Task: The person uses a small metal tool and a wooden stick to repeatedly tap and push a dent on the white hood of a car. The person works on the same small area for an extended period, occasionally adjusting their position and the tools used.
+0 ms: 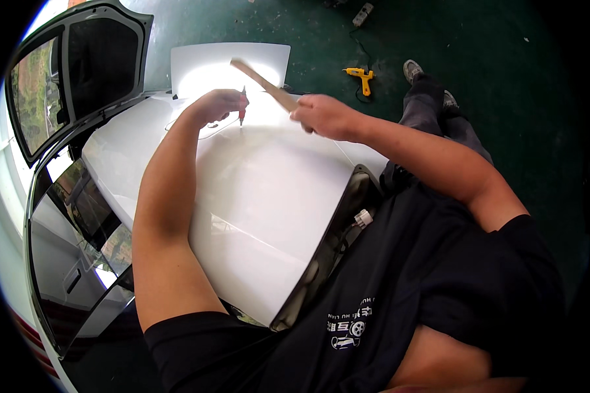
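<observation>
Dark green floor, scuffed in places, spread around a white car whose glossy body panel filled the middle of the view. At the upper left an open car door stood out from the body, and below it dark side window glass caught reflections. Beyond the panel's far edge, a rectangular light board glowed, throwing a bright patch onto the paint.

The left hand was over the far part of the panel, thumb and fingers clamped on a slim red punch. This tool stood nearly upright, its pale tip pointing down at the paint; whether it touched could not be told. To its right, the right hand had its fingers wrapped around one end of a flat wooden bar, which slanted up and leftward, its other end overlapping the light board from this viewpoint.

Along the panel's near edge, beside the person's black T-shirt, a white electrical connector showed in a dark opening. On the floor lay a yellow glue gun with a dark cord, near the person's shoes, and farther off, a power strip.
</observation>
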`<state>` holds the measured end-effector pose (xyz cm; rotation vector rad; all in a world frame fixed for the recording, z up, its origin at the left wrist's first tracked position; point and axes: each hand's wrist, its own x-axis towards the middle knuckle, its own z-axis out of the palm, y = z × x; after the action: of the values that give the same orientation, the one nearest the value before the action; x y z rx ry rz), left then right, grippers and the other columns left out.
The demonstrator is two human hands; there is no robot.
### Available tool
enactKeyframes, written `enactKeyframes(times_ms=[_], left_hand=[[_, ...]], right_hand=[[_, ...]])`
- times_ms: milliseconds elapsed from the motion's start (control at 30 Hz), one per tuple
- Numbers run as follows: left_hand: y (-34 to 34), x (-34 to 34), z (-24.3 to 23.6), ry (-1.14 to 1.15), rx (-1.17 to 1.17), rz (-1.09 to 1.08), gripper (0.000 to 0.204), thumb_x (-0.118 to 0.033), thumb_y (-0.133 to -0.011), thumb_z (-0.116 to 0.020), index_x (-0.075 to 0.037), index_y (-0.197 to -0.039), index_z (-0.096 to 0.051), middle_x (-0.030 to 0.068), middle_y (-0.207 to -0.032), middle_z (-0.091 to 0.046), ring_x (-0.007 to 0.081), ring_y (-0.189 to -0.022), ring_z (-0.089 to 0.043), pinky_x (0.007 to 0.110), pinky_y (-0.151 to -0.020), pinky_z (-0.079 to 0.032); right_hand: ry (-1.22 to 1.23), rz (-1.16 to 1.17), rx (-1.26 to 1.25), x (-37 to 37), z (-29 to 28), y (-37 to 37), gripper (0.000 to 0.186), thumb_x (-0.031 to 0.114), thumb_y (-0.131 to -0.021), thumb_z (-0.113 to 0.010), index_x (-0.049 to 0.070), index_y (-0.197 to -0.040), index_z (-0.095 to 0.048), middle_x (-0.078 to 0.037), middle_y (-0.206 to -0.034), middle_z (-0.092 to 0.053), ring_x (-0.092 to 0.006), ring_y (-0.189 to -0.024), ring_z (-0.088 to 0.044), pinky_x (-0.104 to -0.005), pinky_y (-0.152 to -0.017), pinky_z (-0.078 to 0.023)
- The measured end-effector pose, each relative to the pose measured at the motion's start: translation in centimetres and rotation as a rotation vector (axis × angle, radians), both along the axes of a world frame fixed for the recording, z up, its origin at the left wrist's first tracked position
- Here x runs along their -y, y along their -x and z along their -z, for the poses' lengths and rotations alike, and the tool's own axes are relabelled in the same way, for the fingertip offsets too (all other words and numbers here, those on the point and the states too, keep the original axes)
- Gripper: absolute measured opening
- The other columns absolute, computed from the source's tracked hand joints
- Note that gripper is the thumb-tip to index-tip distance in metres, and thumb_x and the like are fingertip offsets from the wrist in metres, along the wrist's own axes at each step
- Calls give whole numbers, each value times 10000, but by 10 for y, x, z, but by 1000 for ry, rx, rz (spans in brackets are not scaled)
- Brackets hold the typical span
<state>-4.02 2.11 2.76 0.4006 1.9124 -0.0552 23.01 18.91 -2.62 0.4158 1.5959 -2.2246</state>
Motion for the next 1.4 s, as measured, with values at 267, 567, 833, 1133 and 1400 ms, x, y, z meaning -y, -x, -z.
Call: enactKeyframes(times_ms=[267, 567, 833, 1133, 1400], left_hand=[[-2, -6, -3, -29, -1, -51, 315, -218, -1027, -661, -12, -1265, -678, 38, -933, -662, 102, -657, -418, 261, -581, -366], [-6, -8, -1, -31, -4, -36, 300, -229, -1031, -657, -29, -1252, -686, 34, -911, -663, 100, -652, -424, 259, -571, -371], [-4, -7, 1, -49, 16, -30, 300, -228, -1022, -674, -39, -1253, -695, 39, -902, -665, 105, -632, -409, 270, -569, -367], [-5, -7, -1, 32, 16, 23, 319, -235, -1022, -673, -39, -1273, -685, 35, -920, -663, 109, -652, -412, 265, -584, -373], [-6, -10, 0, 11, 9, 8, 299, -215, -1028, -662, -43, -1270, -687, 27, -858, -630, 100, -629, -400, 253, -564, -343]], right_hand=[[-4, 344, -87, -9, 9, 4, 334, 319, -1008, -561, -7, -1047, -622, -73, -835, -608, -179, -774, -557, -344, -733, -462], [101, 451, -91, -11, 10, 1, 310, 318, -1030, -557, 16, -1100, -577, -32, -818, -583, -98, -680, -505, -262, -641, -435], [80, 234, 11, -9, 10, -3, 330, 316, -1014, -542, 2, -1091, -605, -71, -833, -609, -159, -780, -553, -320, -732, -458], [70, 65, 30, 1, 6, -5, 254, 296, -1023, -571, 50, -959, -586, -10, -803, -568, -89, -619, -483, -277, -574, -420], [56, 333, -80, -5, 6, -1, 258, 299, -1020, -560, 41, -1022, -575, -10, -786, -553, -86, -622, -475, -277, -584, -417]])
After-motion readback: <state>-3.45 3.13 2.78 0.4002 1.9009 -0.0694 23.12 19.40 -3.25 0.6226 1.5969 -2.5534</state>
